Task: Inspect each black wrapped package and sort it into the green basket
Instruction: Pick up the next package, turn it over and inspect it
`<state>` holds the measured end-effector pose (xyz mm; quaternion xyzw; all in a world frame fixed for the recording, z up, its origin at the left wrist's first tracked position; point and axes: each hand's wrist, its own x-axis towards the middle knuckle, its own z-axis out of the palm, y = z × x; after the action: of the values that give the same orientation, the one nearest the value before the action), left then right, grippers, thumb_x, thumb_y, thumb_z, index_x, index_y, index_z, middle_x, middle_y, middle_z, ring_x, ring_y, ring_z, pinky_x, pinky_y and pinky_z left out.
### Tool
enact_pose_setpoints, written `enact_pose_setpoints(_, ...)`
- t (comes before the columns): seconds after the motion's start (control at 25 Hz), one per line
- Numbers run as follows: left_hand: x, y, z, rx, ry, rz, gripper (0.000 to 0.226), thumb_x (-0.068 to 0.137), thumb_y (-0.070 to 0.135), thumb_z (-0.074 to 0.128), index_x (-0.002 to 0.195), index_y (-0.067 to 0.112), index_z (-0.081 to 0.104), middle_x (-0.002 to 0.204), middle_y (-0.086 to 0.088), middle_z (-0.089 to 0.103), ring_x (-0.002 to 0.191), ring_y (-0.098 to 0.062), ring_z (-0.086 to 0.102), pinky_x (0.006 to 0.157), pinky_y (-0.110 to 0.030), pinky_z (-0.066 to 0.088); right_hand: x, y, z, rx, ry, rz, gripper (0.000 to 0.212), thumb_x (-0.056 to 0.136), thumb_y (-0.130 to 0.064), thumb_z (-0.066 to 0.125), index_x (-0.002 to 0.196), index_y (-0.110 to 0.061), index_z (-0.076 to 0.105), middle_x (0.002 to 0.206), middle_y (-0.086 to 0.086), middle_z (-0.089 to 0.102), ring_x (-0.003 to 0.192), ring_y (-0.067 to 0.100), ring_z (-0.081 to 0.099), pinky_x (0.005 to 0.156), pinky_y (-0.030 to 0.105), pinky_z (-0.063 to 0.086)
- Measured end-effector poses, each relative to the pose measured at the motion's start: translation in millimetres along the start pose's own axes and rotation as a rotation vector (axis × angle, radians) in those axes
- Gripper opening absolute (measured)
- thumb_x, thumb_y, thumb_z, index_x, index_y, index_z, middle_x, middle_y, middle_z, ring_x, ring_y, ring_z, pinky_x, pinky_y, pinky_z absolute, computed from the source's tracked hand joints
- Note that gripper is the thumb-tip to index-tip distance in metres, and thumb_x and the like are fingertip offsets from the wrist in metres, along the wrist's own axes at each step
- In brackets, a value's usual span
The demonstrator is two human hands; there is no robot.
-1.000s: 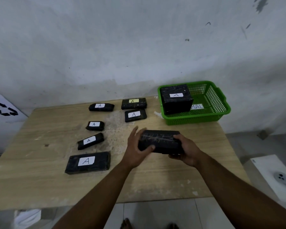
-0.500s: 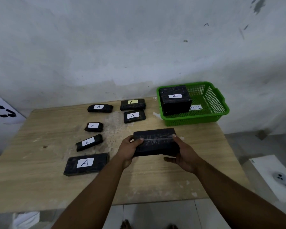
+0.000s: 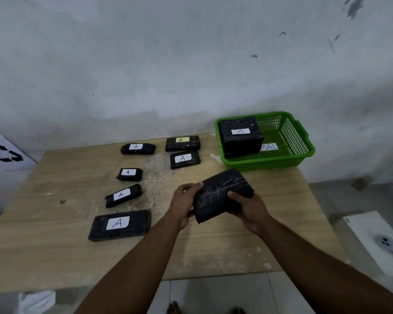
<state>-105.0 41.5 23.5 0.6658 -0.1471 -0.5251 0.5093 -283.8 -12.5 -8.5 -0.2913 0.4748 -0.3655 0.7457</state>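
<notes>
A black package (image 3: 221, 194) is held above the worktop (image 3: 55, 245) between both hands, tilted so that its far right corner is raised toward the basket (image 3: 281, 158) and its near left corner is lowered. The left hand (image 3: 184, 206) is clamped on the package's left end, the thumb laid over the upper edge and the fingers hidden beneath. The right hand (image 3: 251, 208) is clamped on the near long side, the thumb pressed on the taped top face and the fingers curled underneath. Both forearms are extended from the lower edge and converge on the package. One labelled package (image 3: 241, 135) is stood in the left part of the green basket at the far right corner of the worktop. Six labelled packages (image 3: 120, 224) are laid flat on the left half.
</notes>
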Motion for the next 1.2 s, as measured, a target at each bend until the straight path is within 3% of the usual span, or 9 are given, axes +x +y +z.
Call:
enact_pose_setpoints(0.16,4,0,-5,0.044,-0.014,0.029,0.032,0.081,0.029,0.078,0.106,0.012,0.067,0.096,-0.008,0.074,0.074,-0.02,0.07,0.06,-0.03,0.056,-1,1,0,-0.084,-0.039,-0.057,0.043,0.079,-0.005,0.076,0.12,-0.01,0.064,0.111,0.012,0.072,0.095,0.032,0.07,0.071,0.046,0.059)
enact_pose_setpoints(0.36,9,-6,-10,0.028,-0.031,0.095,0.018,0.083,0.014,0.077,0.096,0.003,0.073,0.1,-0.02,0.073,0.081,-0.029,0.07,0.073,-0.039,0.059,-5,2,-1,-0.14,-0.095,-0.08,0.045,0.08,-0.011,0.077,0.123,-0.012,0.063,0.113,0.012,0.072,0.095,0.031,0.072,0.074,0.045,0.059)
enact_pose_setpoints(0.48,9,-4,-13,0.07,-0.023,0.192,0.015,0.083,0.012,0.076,0.096,0.005,0.074,0.099,-0.018,0.074,0.084,-0.028,0.07,0.079,-0.039,0.058,-10,-3,0,-0.139,-0.105,0.052,0.037,0.087,-0.033,0.07,0.119,-0.015,0.064,0.112,0.012,0.069,0.094,0.031,0.069,0.069,0.04,0.057)
enact_pose_setpoints(0.64,5,-4,-15,0.224,-0.077,0.391,0.017,0.082,0.009,0.076,0.097,0.016,0.075,0.1,-0.006,0.075,0.092,-0.02,0.071,0.082,-0.031,0.058,-4,-16,-8,-0.018,-0.107,0.224,0.058,0.092,-0.062,0.045,0.118,-0.014,0.064,0.116,0.012,0.067,0.109,0.039,0.064,0.08,0.056,0.057)
enact_pose_setpoints(0.76,4,-6,-14,0.127,-0.1,0.35,0.021,0.085,0.006,0.072,0.102,0.018,0.074,0.106,-0.005,0.073,0.099,-0.023,0.069,0.085,-0.037,0.058,-4,-21,-7,0.073,-0.126,0.147,0.047,0.098,-0.049,0.042,0.117,-0.013,0.063,0.12,0.012,0.062,0.115,0.035,0.058,0.084,0.06,0.054)
enact_pose_setpoints(0.88,1,-7,-15,0.038,-0.13,0.235,0.024,0.092,0.005,0.064,0.113,0.014,0.069,0.107,-0.003,0.071,0.095,-0.022,0.068,0.075,-0.034,0.058,-6,-18,0,0.05,-0.117,0.04,0.033,0.1,-0.029,0.046,0.114,-0.008,0.067,0.113,0.014,0.062,0.109,0.031,0.06,0.081,0.06,0.055)
enact_pose_setpoints(1.0,-1,-10,-17,0.031,-0.138,0.225,0.025,0.095,0.004,0.058,0.117,0.012,0.065,0.111,-0.005,0.068,0.095,-0.019,0.067,0.078,-0.036,0.058,-8,-19,6,0.077,-0.115,-0.014,0.023,0.098,-0.021,0.054,0.109,-0.002,0.064,0.107,0.018,0.064,0.1,0.034,0.064,0.077,0.055,0.057)
enact_pose_setpoints(1.08,-1,-11,-19,0.061,-0.137,0.221,0.028,0.094,0.0,0.055,0.118,0.014,0.063,0.113,-0.007,0.066,0.095,-0.019,0.065,0.076,-0.035,0.057,-9,-23,8,0.049,-0.116,-0.035,0.016,0.097,-0.019,0.056,0.102,-0.005,0.063,0.103,0.017,0.065,0.097,0.035,0.065,0.073,0.052,0.058)
enact_pose_setpoints(1.2,-2,-13,-20,0.121,-0.134,0.184,0.032,0.092,-0.003,0.053,0.116,0.016,0.064,0.118,-0.009,0.064,0.093,-0.02,0.065,0.071,-0.032,0.056,-8,-28,7,-0.024,0.018,-0.095,0.026,0.099,-0.028,0.051,0.111,-0.007,0.059,0.103,0.013,0.063,0.093,0.033,0.065,0.067,0.048,0.058)
